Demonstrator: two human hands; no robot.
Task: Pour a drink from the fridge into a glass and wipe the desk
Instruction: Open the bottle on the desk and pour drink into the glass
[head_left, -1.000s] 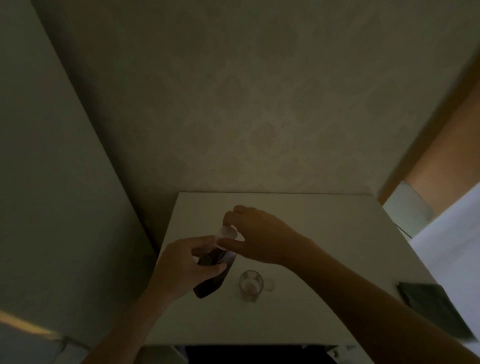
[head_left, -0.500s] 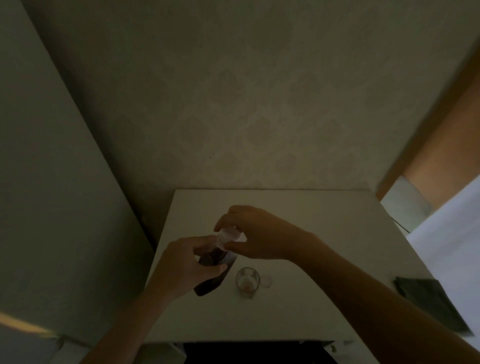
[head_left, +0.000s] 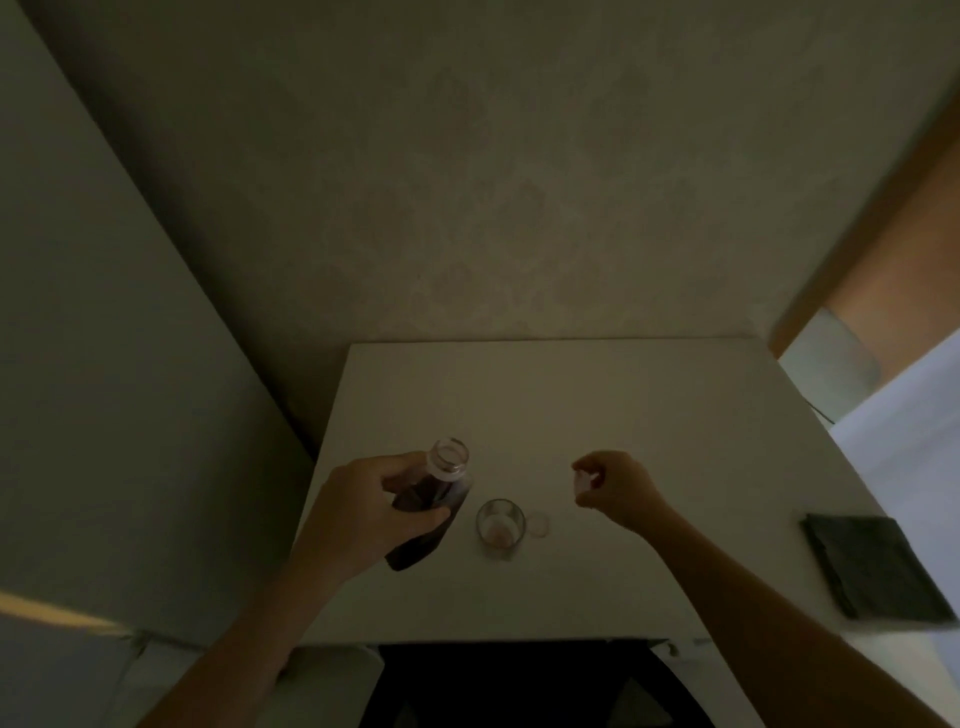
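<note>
My left hand (head_left: 371, 512) grips a clear bottle (head_left: 434, 501) of dark drink, held upright over the white desk (head_left: 597, 415) with its mouth uncapped. A small clear glass (head_left: 500, 527) stands on the desk just right of the bottle, with a faint pinkish tint at its bottom. My right hand (head_left: 615, 488) hovers to the right of the glass, fingers closed on the bottle's white cap (head_left: 584, 480). A dark folded cloth (head_left: 878, 566) lies at the desk's right edge.
A small pale round disc (head_left: 538, 523) lies on the desk right beside the glass. A grey panel rises along the left side and a patterned wall stands behind the desk. A dark gap opens under the desk's front edge.
My right hand has come off the bottle's top and moved right with the cap in it. The bottle's mouth now shows uncovered. My left hand keeps hold of the bottle.
</note>
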